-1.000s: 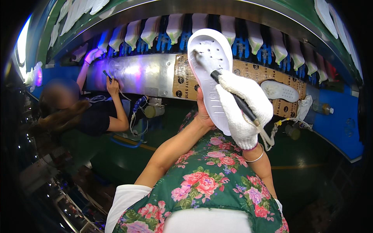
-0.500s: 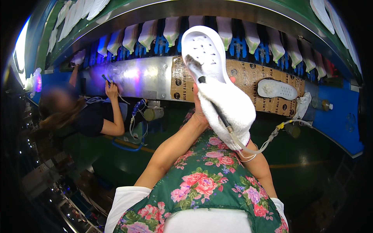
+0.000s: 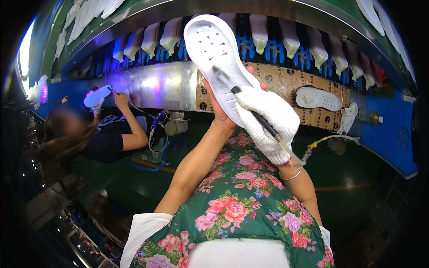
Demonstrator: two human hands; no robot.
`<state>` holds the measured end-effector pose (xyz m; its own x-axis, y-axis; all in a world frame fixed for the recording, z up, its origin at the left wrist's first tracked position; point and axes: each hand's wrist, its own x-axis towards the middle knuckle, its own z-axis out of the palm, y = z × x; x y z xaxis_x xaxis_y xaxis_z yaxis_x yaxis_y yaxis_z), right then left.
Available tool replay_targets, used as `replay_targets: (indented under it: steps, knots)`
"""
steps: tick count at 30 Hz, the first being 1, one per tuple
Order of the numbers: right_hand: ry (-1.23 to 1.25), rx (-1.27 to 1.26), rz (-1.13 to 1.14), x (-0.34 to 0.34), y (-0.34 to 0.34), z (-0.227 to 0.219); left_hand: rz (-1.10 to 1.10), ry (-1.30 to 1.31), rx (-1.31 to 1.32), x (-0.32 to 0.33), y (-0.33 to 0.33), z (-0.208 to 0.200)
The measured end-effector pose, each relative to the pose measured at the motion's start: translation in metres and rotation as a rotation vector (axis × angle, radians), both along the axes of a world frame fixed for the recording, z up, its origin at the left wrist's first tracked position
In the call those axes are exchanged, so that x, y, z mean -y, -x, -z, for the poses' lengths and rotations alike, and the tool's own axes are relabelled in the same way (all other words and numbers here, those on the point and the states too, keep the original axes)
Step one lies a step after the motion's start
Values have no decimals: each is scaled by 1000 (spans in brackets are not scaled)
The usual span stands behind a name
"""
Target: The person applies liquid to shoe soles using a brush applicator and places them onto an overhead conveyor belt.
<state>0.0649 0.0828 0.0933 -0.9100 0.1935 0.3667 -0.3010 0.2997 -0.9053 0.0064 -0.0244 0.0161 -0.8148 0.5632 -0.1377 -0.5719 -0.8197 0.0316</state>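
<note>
A white shoe sole (image 3: 210, 42) with a cluster of small holes at its broad end is held up at a tilt in front of me. My left hand (image 3: 219, 107), bare, wraps its edge from below, with fingertips showing at the far side. In a white knitted glove, my right hand (image 3: 270, 118) grips a black-handled brush (image 3: 227, 81). The bristles are over the sole's middle and look to be touching it. From the handle's rear end runs a clear tube (image 3: 289, 155), past my right wrist. Another white sole (image 3: 319, 99) lies on the printed cardboard (image 3: 279, 82) to the right.
Behind the bench hangs a row of pale shoe uppers (image 3: 259, 31) on blue holders (image 3: 273, 52). A crumpled cloth (image 3: 347, 119) and a clear bottle (image 3: 372, 118) stand right of the cardboard. On the left, a co-worker's hand (image 3: 120, 100) works at a sole (image 3: 97, 96) beside the metal bench top (image 3: 154, 89).
The sole in my left hand has moved left and slightly up, uncovering its narrow end. My gloved hand has shifted a little right and lower with the brush. The co-worker's sole has come into sight.
</note>
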Motion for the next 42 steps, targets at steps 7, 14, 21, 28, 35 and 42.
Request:
replay_targets:
  steps: [7, 14, 21, 28, 35, 42]
  knots:
    - [-53, -125, -217, -5, -1, -2, 118, -152, -132, 5, 8, -2]
    - [-206, -146, -192, -8, -8, 4, 114, -143, -139, 5, 16, -6]
    - [-18, -91, -210, -25, -6, 10, 124, -18, -230, 20, 24, 2]
    - [122, 3, -438, -26, -14, 4, 89, 81, -308, 27, 27, -1]
    - [-192, -103, -365, -17, -19, 7, 185, -57, -242, 25, 33, -7]
    - [-12, -40, -310, -28, -11, 16, 370, -53, -386, 29, 53, -10]
